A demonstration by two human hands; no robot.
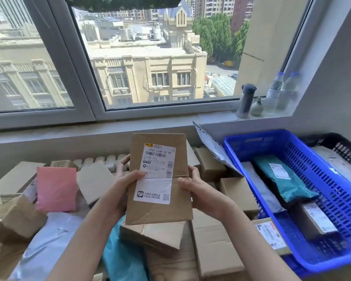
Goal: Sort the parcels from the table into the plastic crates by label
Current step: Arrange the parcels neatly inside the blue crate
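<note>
A flat brown cardboard parcel (158, 179) was held up on end above the heap on the table, its white shipping label (156, 173) turned toward the wearer so it could be read. The left hand (123, 184) gripped its left edge, thumb laid across the front at the label's margin and the other fingers curled round behind; the right hand (199, 188) matched it on the right edge, thumb on the front face and fingers wrapped to the back, so both hands were closed on the parcel. It looked like a stiff, slim box with creased corners, probably light, since it was steadied with a loose pinch rather than a full grasp. The long edges seemed the sensible place to hold it, as the taped face might be slick. Below it lay more brown boxes (152, 234), a pink mailer (56, 189), a pale grey bag (47, 244) and a teal bag (122, 258), all crowded and overlapping on the table (170, 264). To the right stood a blue crate (344, 201), already holding a teal pouch (282, 179) and a few labelled boxes, with a dark crate (340, 142) just behind it. On the windowsill (215, 118) beyond stood a grey flask (246, 100) and some clear bottles (280, 90).
</note>
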